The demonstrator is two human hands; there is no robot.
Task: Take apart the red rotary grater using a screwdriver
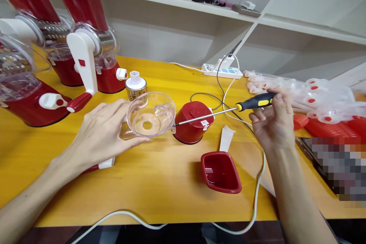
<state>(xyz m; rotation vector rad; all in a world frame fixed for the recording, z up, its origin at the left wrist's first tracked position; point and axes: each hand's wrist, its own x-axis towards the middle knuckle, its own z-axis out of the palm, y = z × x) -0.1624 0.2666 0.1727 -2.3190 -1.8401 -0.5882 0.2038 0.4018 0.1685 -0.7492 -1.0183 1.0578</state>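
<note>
My left hand [110,129] grips a clear plastic grater housing [151,118], its round opening turned up toward me. In my right hand [273,122] is a screwdriver [255,101] with a black and yellow handle; its long shaft points left, and the tip meets the side of the housing. Behind the shaft stands a red base [193,122]. Nearer to me lies a red hopper [221,171], with a small whitish piece [227,138] beside it. A metal grater drum [136,87] with a white hub stands just behind my left hand. A white crank with a red grip [105,163] lies partly hidden under that hand.
Several assembled red rotary graters [105,72] stand at the left. A power strip [221,71] sits at the back, its cables crossing the yellow table [160,187]. Bagged white cranks [311,95] and red parts [334,129] lie at the right. White shelves [183,4] rise behind.
</note>
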